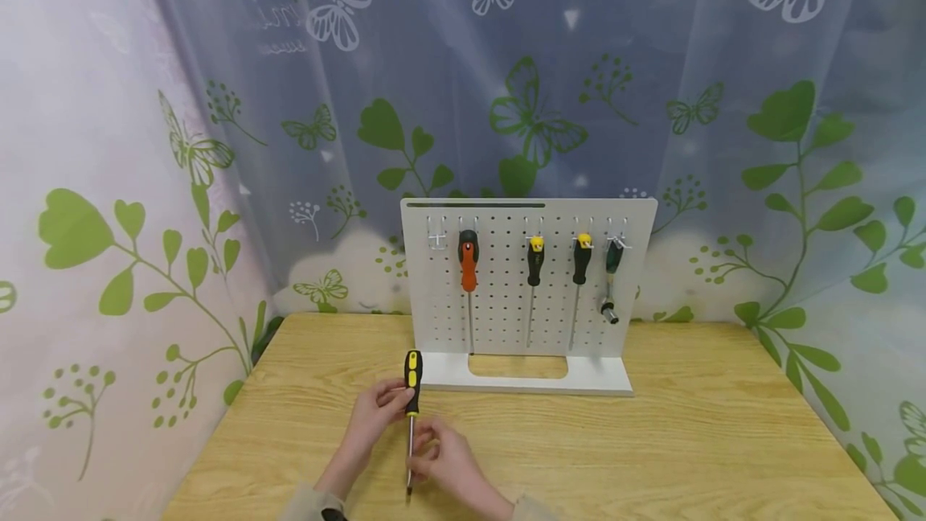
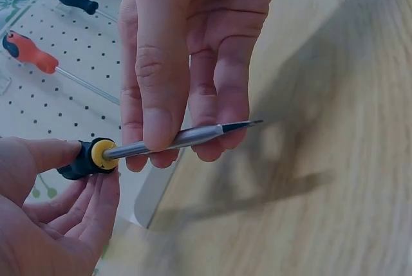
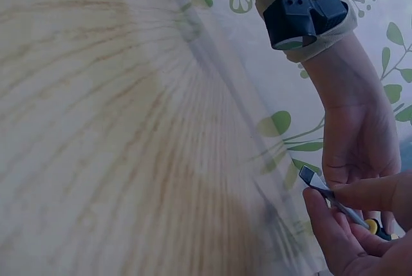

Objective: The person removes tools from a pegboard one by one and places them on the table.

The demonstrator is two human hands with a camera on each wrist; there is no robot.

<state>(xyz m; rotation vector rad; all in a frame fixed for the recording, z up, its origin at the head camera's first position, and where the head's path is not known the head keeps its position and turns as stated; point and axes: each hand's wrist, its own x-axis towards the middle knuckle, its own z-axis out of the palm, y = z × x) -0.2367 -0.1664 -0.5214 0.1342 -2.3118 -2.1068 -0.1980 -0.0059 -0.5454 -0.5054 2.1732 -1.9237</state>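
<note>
A flat-tipped screwdriver with a black and yellow handle is held between both hands, handle up and tip down in the head view. My left hand pinches the handle near its lower end. My right hand pinches the metal shaft between thumb and fingers, as the left wrist view shows with the shaft lying under the thumb. Past the right fingers the dark tip sticks out. In the right wrist view the flat blade shows just beyond the fingertips.
Behind the hands a white pegboard stands on the wooden table. On its hooks hang an orange screwdriver, two black and yellow screwdrivers and a ratchet-like tool. An unoccupied hook is at the left. A patterned curtain surrounds the table.
</note>
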